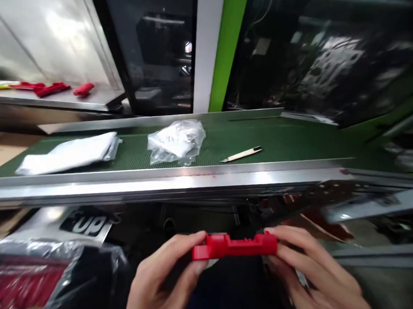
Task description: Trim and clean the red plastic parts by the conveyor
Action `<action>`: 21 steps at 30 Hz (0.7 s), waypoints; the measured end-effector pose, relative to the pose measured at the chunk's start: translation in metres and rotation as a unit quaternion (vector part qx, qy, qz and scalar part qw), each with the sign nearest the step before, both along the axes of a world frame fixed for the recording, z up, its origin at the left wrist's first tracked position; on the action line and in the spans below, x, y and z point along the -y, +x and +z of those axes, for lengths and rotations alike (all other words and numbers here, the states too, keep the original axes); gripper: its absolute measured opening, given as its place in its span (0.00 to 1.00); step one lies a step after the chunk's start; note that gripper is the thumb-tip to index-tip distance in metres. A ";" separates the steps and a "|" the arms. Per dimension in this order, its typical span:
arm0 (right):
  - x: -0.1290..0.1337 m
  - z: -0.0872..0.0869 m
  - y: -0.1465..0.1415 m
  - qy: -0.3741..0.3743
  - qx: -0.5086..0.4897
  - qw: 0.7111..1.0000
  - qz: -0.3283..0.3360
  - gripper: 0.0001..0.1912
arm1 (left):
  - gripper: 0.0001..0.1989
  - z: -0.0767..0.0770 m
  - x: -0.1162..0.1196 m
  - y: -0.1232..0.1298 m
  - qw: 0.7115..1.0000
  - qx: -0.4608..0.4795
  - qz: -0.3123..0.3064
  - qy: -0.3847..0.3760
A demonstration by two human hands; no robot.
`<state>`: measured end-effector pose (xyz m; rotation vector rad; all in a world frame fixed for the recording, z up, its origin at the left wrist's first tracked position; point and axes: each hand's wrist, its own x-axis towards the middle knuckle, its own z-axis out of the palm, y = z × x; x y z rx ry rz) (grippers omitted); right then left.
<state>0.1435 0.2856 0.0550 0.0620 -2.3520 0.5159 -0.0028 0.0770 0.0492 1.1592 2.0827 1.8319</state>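
Note:
A red plastic part [241, 246] with thicker ends and a narrow middle is held level between my two hands, in front of the conveyor. My left hand [170, 272] pinches its left end between thumb and fingers. At the other end, my right hand [316, 275] grips the part with its fingers; a small pale object shows behind those fingers, too blurred to name. Beyond the hands, a utility knife [241, 154] lies on the green conveyor belt [214, 145].
On the belt rest a clear plastic bag [176, 141] and folded white bags [71, 153]. A metal rail [156, 181] edges the conveyor. More red parts [52, 89] lie on a steel table [91, 101] at the left. A plastic-lined box [23, 274] holds several red parts.

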 end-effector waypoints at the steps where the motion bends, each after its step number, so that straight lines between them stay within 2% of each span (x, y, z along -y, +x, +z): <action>1: 0.001 -0.003 0.001 -0.009 0.004 1.000 0.002 0.16 | 0.18 0.001 -0.001 0.002 1.000 0.014 0.001 -0.005; 5: 0.006 -0.010 0.001 -0.043 0.013 0.999 0.008 0.14 | 0.17 -0.003 0.000 0.005 0.996 0.088 -0.008 -0.019; 9: 0.011 -0.013 -0.004 -0.105 0.012 0.994 -0.029 0.11 | 0.13 -0.009 0.005 0.005 0.990 0.137 -0.004 -0.030; 12: 0.013 -0.018 -0.009 -0.139 0.031 0.989 -0.027 0.09 | 0.12 -0.012 0.006 0.003 0.982 0.184 0.005 -0.032; 19: 0.008 -0.031 -0.015 -0.184 0.126 0.972 -0.075 0.08 | 0.11 -0.016 0.011 0.000 0.962 0.270 0.041 -0.001; 21: 0.005 -0.035 -0.015 -0.227 0.156 0.957 -0.091 0.09 | 0.12 -0.017 0.013 -0.003 0.959 0.280 0.051 0.002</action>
